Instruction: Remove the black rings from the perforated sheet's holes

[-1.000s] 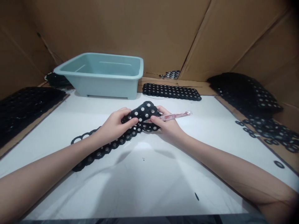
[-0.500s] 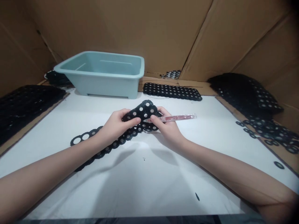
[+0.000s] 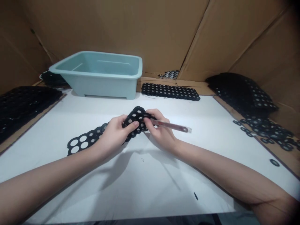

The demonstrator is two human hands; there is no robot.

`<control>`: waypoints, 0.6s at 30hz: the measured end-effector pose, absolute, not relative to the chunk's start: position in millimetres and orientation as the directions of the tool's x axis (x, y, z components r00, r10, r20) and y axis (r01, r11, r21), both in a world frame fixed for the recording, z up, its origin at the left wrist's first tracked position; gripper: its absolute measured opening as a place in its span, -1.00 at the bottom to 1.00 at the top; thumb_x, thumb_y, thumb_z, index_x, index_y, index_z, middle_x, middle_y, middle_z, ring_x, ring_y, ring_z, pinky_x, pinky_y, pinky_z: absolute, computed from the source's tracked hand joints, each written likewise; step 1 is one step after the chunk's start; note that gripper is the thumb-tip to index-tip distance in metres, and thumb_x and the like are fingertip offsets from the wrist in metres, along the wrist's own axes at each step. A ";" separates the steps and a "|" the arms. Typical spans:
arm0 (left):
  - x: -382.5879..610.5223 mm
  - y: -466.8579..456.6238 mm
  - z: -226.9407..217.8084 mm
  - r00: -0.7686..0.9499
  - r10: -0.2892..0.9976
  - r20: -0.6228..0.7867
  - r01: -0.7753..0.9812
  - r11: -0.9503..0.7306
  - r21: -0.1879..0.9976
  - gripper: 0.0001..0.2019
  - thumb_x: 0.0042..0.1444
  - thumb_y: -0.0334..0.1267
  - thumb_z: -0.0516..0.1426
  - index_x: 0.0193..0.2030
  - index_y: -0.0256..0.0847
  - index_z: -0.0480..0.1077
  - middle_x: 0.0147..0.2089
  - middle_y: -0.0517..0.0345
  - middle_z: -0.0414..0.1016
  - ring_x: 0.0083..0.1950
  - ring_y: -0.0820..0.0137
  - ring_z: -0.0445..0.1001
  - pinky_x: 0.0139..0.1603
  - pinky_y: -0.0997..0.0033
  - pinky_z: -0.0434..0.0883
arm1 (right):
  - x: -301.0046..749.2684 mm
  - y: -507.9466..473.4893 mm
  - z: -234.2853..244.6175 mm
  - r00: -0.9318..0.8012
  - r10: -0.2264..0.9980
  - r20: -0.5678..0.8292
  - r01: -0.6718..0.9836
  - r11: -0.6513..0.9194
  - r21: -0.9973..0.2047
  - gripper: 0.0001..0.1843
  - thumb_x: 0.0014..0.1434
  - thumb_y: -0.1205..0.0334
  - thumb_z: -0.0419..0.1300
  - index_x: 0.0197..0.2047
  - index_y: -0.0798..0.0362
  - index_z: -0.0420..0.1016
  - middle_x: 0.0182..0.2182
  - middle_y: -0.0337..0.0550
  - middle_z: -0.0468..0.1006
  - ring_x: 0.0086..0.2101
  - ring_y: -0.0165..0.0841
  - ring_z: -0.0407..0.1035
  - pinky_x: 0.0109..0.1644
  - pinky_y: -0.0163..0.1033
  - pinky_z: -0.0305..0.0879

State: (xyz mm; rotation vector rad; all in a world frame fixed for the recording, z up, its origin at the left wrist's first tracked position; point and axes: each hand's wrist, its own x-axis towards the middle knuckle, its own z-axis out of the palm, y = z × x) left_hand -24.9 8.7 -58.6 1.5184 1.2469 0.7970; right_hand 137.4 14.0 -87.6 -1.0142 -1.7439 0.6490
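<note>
A black sheet of joined rings (image 3: 134, 120) is bunched up between both hands at the middle of the white table (image 3: 150, 175). Its tail (image 3: 82, 142) lies flat to the left. My left hand (image 3: 114, 132) grips the sheet from the left, thumb pressed on top. My right hand (image 3: 159, 131) pinches the sheet's right edge and also holds a thin reddish transparent tool (image 3: 173, 126) that sticks out to the right, tip angled slightly down.
A light blue plastic tub (image 3: 98, 73) stands at the back left. Another black ring sheet (image 3: 170, 91) lies behind the hands. Stacks of ring sheets sit at the left (image 3: 23, 104) and right (image 3: 243, 92), with loose rings (image 3: 267, 132) on the right. Cardboard walls surround the table.
Both hands have drawn the sheet nearer and lower, folding it tighter. The tool's outer end has swung down and nearer. More of the sheet's tail now shows on the left.
</note>
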 end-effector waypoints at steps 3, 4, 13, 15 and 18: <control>-24.6 7.8 -57.7 0.286 0.954 -0.093 0.350 -0.013 0.937 -0.70 0.03 0.01 0.05 -0.41 -0.23 0.28 -0.53 0.25 0.25 -0.54 0.51 0.17 -0.54 0.53 0.10 | 137.0 16.4 -84.5 -0.171 0.861 0.479 0.350 0.507 -0.788 -0.88 0.18 0.21 -0.01 -0.21 -0.04 0.27 -0.25 -0.21 0.36 -0.22 -0.34 0.29 -0.18 -0.24 0.22; -24.8 8.1 -57.8 0.295 0.951 -0.091 0.366 -0.024 0.930 -0.69 0.03 0.01 0.05 -0.39 -0.23 0.30 -0.51 0.24 0.27 -0.53 0.50 0.19 -0.54 0.53 0.11 | 137.6 17.2 -84.0 -0.164 0.866 0.471 0.340 0.498 -0.797 -0.89 0.18 0.22 -0.01 -0.21 -0.03 0.26 -0.26 -0.21 0.36 -0.24 -0.36 0.29 -0.19 -0.25 0.22; -29.4 22.6 -62.9 0.245 0.968 -0.056 0.331 -0.029 0.943 -0.60 0.04 0.08 0.01 -0.33 -0.26 0.37 -0.38 0.14 0.44 -0.40 0.39 0.36 -0.43 0.47 0.27 | 149.8 20.5 -85.7 -0.156 0.940 0.303 0.029 0.311 -0.950 -0.80 0.13 0.15 0.09 -0.25 0.00 0.12 -0.45 -0.30 0.39 -0.36 -0.42 0.36 -0.28 -0.30 0.19; -28.9 23.5 -62.8 0.249 0.968 -0.020 0.333 -0.066 0.941 -0.63 0.05 0.05 0.01 -0.30 -0.25 0.38 -0.32 0.13 0.46 -0.29 0.34 0.40 -0.30 0.44 0.30 | 149.2 20.1 -84.2 -0.107 0.945 0.310 0.030 0.314 -0.949 -0.83 0.13 0.17 0.09 -0.29 0.01 0.13 -0.52 -0.35 0.34 -0.40 -0.45 0.33 -0.32 -0.33 0.15; -27.6 22.7 -62.8 0.256 0.966 0.041 0.305 -0.120 0.945 -0.67 0.08 -0.01 0.02 -0.16 -0.21 0.36 -0.19 0.13 0.46 -0.15 0.30 0.39 -0.19 0.41 0.30 | 146.3 19.1 -82.1 -0.061 0.948 0.313 0.039 0.316 -0.948 -0.82 0.12 0.17 0.10 -0.35 0.01 0.13 -0.58 -0.38 0.22 -0.46 -0.48 0.26 -0.39 -0.35 0.09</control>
